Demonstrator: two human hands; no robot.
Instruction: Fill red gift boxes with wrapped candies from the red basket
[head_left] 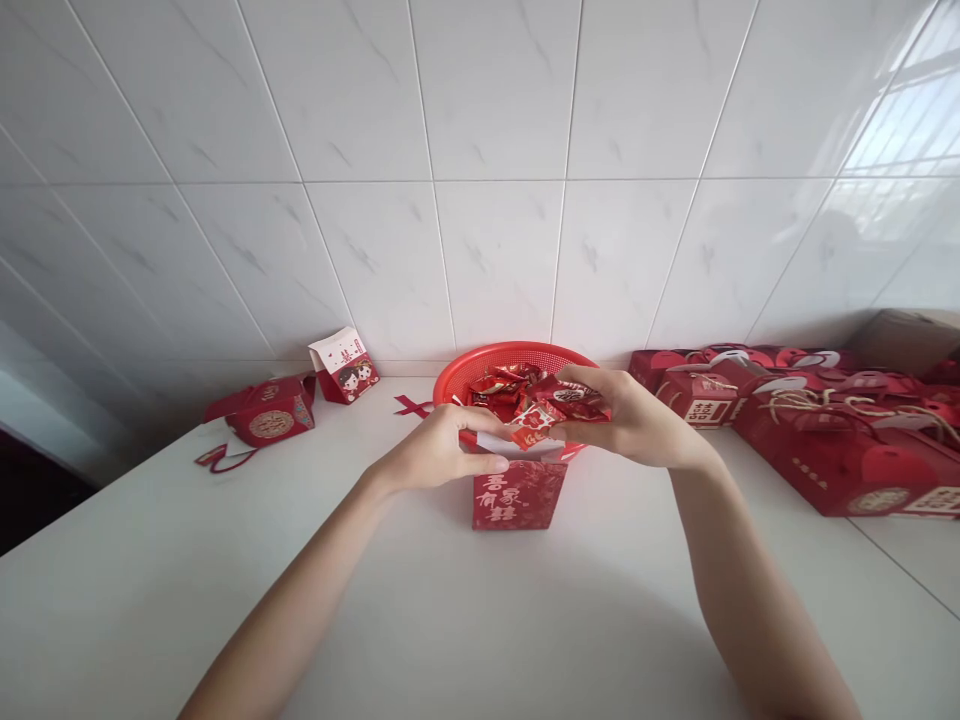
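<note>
A red gift box (519, 497) with white Chinese lettering stands on the white counter in front of me, its top open and pale inside. My left hand (435, 448) grips the box's upper left rim, thumb on the front face and fingers over the opening. Pinched in my right hand (641, 420), just above the opening, are red wrapped sweets (574, 397). One white-and-red wrapper (536, 420) hangs lowest, near the left fingertips. Directly behind the box is a red plastic basket (517, 350) holding several more wrapped sweets (502, 382).
To the left lie a red box on its side (274, 412) and a small white-topped box (349, 370). A red ribbon (412, 404) lies beside the basket. Several red gift boxes with cord handles (832, 460) crowd the right side. A tiled wall (499, 260) rises behind.
</note>
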